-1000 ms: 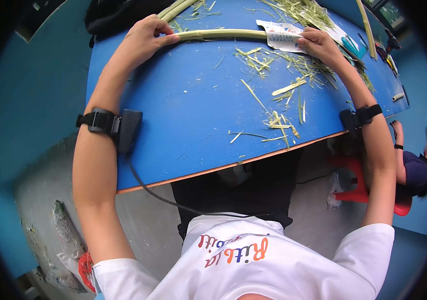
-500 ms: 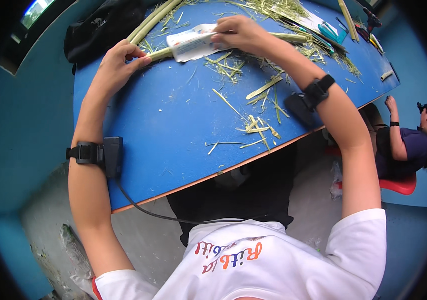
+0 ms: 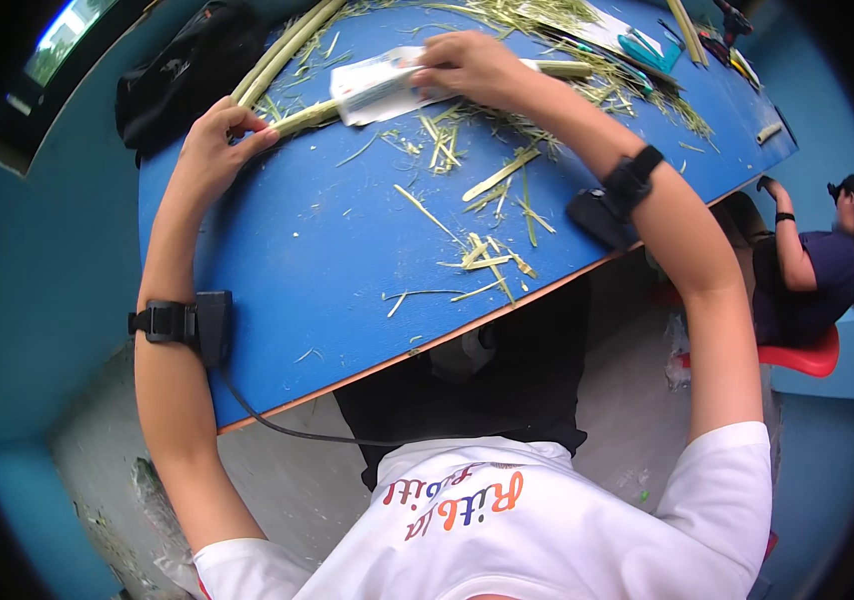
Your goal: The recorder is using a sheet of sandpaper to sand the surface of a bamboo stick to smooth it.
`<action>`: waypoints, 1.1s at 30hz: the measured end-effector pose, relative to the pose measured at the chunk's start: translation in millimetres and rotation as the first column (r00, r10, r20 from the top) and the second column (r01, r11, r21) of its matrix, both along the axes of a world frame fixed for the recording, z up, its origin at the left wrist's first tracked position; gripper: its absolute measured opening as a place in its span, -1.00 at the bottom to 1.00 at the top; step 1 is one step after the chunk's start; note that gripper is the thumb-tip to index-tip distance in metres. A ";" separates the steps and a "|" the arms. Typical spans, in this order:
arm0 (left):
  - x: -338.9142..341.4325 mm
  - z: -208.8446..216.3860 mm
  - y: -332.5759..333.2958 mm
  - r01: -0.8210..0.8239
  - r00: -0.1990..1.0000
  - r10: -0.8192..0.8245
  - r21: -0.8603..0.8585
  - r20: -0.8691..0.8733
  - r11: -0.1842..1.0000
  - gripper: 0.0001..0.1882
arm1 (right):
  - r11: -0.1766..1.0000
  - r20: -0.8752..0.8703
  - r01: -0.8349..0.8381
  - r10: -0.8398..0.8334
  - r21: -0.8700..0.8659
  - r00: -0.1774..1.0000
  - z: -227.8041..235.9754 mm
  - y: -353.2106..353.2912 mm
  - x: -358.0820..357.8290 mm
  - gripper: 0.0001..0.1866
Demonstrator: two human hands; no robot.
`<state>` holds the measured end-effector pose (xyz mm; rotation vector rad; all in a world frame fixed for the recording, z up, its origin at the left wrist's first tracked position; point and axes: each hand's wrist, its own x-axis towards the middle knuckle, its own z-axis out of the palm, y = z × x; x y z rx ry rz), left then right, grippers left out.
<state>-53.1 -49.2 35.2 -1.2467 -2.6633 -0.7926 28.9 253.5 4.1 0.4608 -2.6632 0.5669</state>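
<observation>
A pale green stalk, apparently bamboo (image 3: 309,118), lies across the far part of the blue table (image 3: 317,250). My left hand (image 3: 219,145) pinches its left end between thumb and fingers. Farther right, a white printed sheet (image 3: 372,92) is folded over the stalk, and my right hand (image 3: 469,70) grips the sheet around it. The sheet and my fingers hide the stalk's middle. Its right end comes out beyond my right hand. Whether the sheet has a rough underside cannot be seen.
Green shavings (image 3: 492,255) and splinters litter the table. Long stalks (image 3: 282,58) and a black bag (image 3: 182,75) lie at the far left. A teal tool (image 3: 647,50) and a drill (image 3: 733,20) are at the far right. Another person (image 3: 817,260) sits on the right.
The sheet in my right hand has slid right along the stalk, so more bare stalk shows beside my left hand. The whole view has shifted slightly.
</observation>
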 end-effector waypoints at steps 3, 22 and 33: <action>-0.6 -1.5 -5.4 0.012 1.000 -0.012 0.030 0.000 0.999 -0.76 | 1.000 -0.077 0.020 -0.022 -0.022 0.997 -3.7 -41.3 -13.9 -0.75; 2.4 -2.9 6.2 -0.016 0.999 0.015 0.034 0.031 0.999 -0.77 | 0.997 0.044 0.037 -0.040 0.062 0.998 8.0 26.2 16.2 -0.79; -4.4 -5.5 -6.1 0.047 0.999 -0.046 0.092 -0.011 0.995 -0.77 | 0.996 0.059 0.082 -0.083 0.018 0.995 4.0 6.6 10.0 -0.74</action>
